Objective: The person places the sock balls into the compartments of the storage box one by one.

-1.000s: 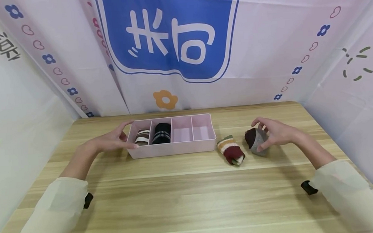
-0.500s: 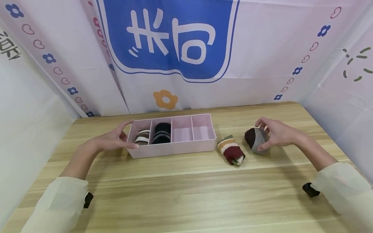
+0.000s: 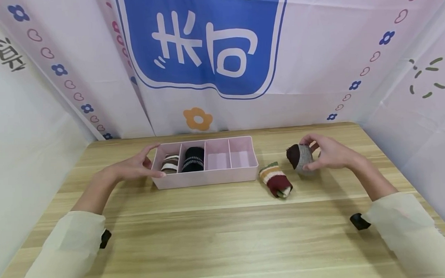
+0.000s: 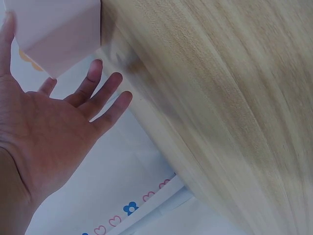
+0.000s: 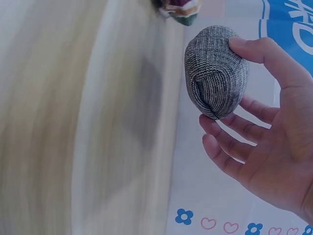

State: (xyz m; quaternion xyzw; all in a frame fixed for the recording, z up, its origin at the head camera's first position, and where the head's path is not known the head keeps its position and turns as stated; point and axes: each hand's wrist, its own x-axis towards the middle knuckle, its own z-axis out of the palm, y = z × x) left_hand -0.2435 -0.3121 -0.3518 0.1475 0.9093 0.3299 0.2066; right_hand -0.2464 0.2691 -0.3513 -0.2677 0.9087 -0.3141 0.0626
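My left hand [image 3: 135,165] holds the left end of a pink divided storage box [image 3: 205,178], thumb at the front rim and a finger at the back corner. In the left wrist view the hand's [image 4: 54,132] other fingers are spread beside the box's end [image 4: 61,36]. My right hand [image 3: 329,153] pinches a rolled sock [image 3: 304,157], grey with a dark maroon end. The right wrist view shows the grey knit sock [image 5: 217,73] between thumb and fingers, raised off the table. A striped rolled sock [image 3: 276,180], maroon, yellow, cream and green, lies between box and right hand.
In the box's leftmost compartment sits a brown-and-white striped sock roll [image 3: 169,163]. Beside it is a black sock roll [image 3: 193,159] with white marks. The two right compartments show bare pink floor. The wooden table [image 3: 219,238] ends at a printed cloth backdrop [image 3: 310,89].
My right hand has closed on the grey-and-maroon sock, lifted it and moved it slightly left. The left hand and the box have stayed where they were.
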